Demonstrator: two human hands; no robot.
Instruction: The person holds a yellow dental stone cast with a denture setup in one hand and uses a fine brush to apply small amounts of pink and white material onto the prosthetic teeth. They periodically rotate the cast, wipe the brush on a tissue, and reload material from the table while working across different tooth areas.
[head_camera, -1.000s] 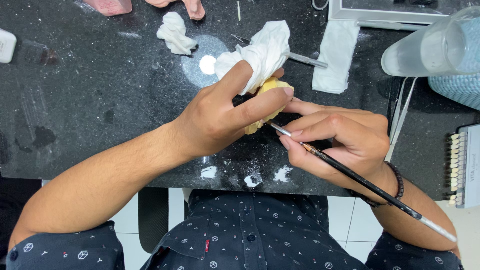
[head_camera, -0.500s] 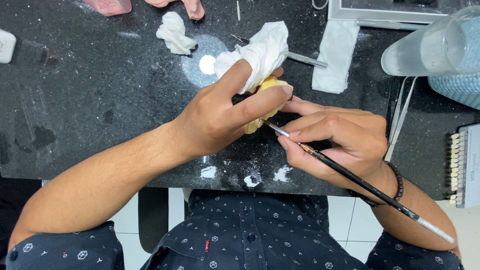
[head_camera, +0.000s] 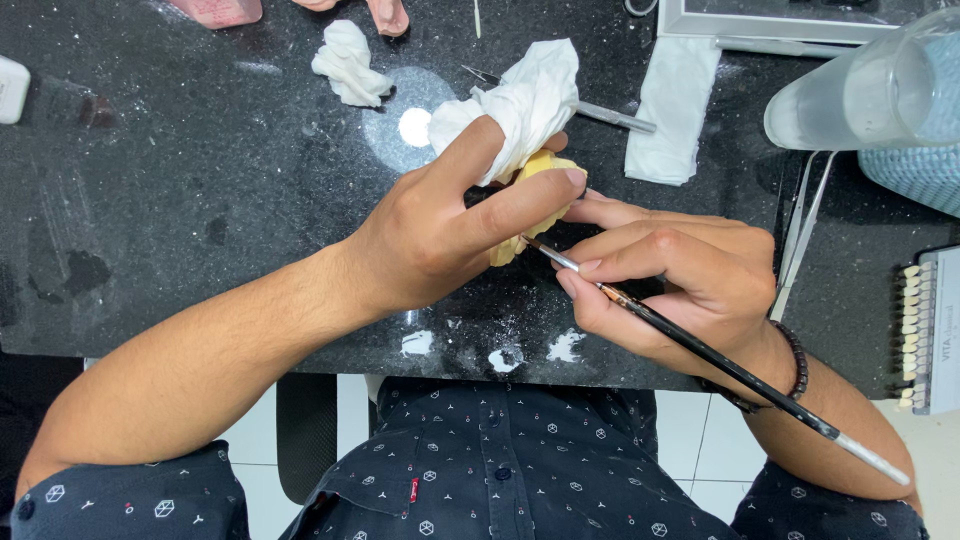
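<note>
My left hand (head_camera: 450, 235) grips a small yellow dental model (head_camera: 537, 170) together with a crumpled white tissue (head_camera: 525, 100), held just above the black speckled countertop (head_camera: 180, 200). My right hand (head_camera: 680, 290) holds a thin black brush (head_camera: 720, 365) like a pen. Its metal tip points at the yellow model and is hidden behind my left fingers. The brush handle runs down to the lower right.
A second crumpled tissue (head_camera: 348, 62) and a folded white cloth (head_camera: 672, 108) lie on the counter. A clear plastic container (head_camera: 860, 95) lies at the upper right. A tooth shade guide (head_camera: 925, 330) sits at the right edge, metal tweezers (head_camera: 800, 235) beside it. White powder specks (head_camera: 505, 350) dot the front edge.
</note>
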